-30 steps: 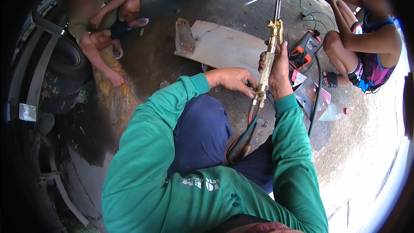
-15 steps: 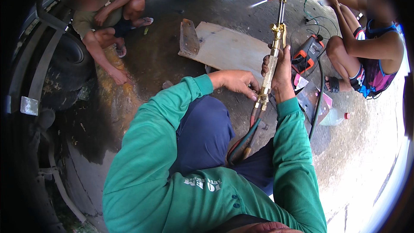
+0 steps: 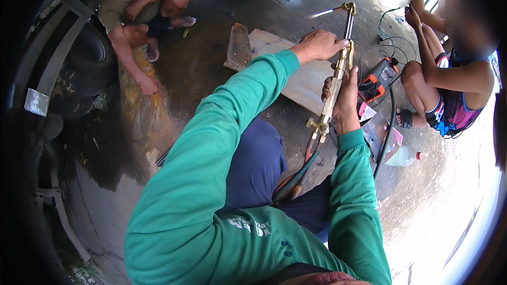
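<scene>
A brass cutting torch stands tilted in front of me, its head at the top and a small bright flame pointing left. My right hand is closed around the torch's handle. At the torch's upper body, below the tubes, my left hand reaches across with thumb and fingers closed at a valve knob; the knob is mostly hidden. From the torch's lower end, red and green hoses run down between my legs.
A flat metal plate lies behind my left arm, with a rusty upright bracket at its end. Right of the torch are an orange-black machine and a plastic bottle. People crouch at left and right.
My left hand has moved from the valves at the torch's lower end up to the knob near its top. My right hand keeps its hold; the flame still burns.
</scene>
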Demonstrator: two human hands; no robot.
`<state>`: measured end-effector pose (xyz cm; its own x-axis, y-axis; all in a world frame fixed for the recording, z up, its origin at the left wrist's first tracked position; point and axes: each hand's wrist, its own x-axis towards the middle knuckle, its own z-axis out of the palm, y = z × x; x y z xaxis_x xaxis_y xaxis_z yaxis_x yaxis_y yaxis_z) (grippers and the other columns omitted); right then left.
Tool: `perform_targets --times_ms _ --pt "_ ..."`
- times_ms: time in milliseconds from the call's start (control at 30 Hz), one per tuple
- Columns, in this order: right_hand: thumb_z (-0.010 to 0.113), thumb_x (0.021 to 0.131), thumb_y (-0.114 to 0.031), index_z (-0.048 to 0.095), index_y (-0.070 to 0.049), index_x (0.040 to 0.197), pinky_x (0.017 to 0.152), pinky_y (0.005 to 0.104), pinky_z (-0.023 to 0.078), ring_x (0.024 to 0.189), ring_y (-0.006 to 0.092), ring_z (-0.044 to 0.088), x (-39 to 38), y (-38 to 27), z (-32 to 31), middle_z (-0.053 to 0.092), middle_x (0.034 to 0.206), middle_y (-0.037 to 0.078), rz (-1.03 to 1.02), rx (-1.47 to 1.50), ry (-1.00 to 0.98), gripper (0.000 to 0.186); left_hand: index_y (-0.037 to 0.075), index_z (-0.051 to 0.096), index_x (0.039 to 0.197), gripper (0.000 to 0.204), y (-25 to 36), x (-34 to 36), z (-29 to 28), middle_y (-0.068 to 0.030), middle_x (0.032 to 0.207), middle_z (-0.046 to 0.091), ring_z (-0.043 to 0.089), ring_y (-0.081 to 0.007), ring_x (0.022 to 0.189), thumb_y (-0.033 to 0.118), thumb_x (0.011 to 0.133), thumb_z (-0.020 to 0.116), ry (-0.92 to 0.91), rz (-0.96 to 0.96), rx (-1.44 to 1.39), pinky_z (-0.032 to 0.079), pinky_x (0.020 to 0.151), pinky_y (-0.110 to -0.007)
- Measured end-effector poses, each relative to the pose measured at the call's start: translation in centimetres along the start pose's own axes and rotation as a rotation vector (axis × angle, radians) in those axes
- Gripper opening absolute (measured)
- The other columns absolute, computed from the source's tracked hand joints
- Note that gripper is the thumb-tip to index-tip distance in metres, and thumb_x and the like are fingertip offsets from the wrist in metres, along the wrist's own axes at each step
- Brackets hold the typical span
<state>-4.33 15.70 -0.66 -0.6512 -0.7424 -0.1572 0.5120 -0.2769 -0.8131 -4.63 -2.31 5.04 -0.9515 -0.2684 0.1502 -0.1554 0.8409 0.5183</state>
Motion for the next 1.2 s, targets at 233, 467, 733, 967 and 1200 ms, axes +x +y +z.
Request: perform_targets --times_ms 233,467,733,967,1200 --pt "0.031 0.103 -0.074 0.050 -0.008 0.129 0.042 0.0297 0.044 0.047 0.0157 0.051 0.0 0.2 -0.2 0.053 0.067 0.004 0.002 0.024 -0.016 0.074 0.001 0.074 0.088 0.059 0.6 -0.9 1.2 -0.0257 0.085 0.072 0.071 -0.0461 0.087 0.053 0.103 0.050 0.141 -0.029 -0.050 0.053 0.082 -0.055" --pt "0.030 0.103 -0.074 0.050 -0.008 0.129 0.041 0.0299 0.043 0.047 0.0162 0.052 -0.1 0.3 0.0 0.054 0.068 0.005 0.008 0.009 0.004 0.075 0.003 0.078 0.089 0.053 0.7 -0.9 1.5 -0.0257 0.086 0.073 0.072 -0.0450 0.086 0.049 0.101 0.053 0.168 -0.049 -0.029 0.055 0.083 -0.055" --pt "0.029 0.102 -0.075 0.050 -0.008 0.130 0.040 0.0297 0.043 0.047 0.0164 0.051 0.0 0.3 0.1 0.053 0.067 0.005 0.007 -0.008 0.013 0.075 0.003 0.078 0.087 0.054 0.4 -0.8 1.6 -0.0246 0.084 0.073 0.072 -0.0441 0.085 0.049 0.102 0.052 0.167 -0.050 -0.033 0.055 0.083 -0.055" --pt "0.029 0.102 -0.075 0.050 -0.008 0.130 0.040 0.0299 0.042 0.047 0.0167 0.050 0.1 0.4 0.0 0.052 0.066 0.005 0.016 -0.003 0.017 0.076 0.000 0.077 0.087 0.067 -0.6 -0.7 1.9 -0.0270 0.085 0.072 0.072 -0.0456 0.088 0.063 0.097 0.055 0.094 -0.078 -0.150 0.055 0.082 -0.053" --pt "0.031 0.103 -0.073 0.054 -0.012 0.124 0.042 0.0304 0.043 0.049 0.0172 0.052 0.3 0.4 -0.5 0.056 0.070 0.006 0.030 0.032 -0.006 0.068 -0.006 0.073 0.084 0.080 -3.9 -1.3 3.7 -0.0213 0.073 0.070 0.072 -0.0319 0.076 0.073 0.092 0.060 0.001 0.012 -0.159 0.053 0.071 -0.046"
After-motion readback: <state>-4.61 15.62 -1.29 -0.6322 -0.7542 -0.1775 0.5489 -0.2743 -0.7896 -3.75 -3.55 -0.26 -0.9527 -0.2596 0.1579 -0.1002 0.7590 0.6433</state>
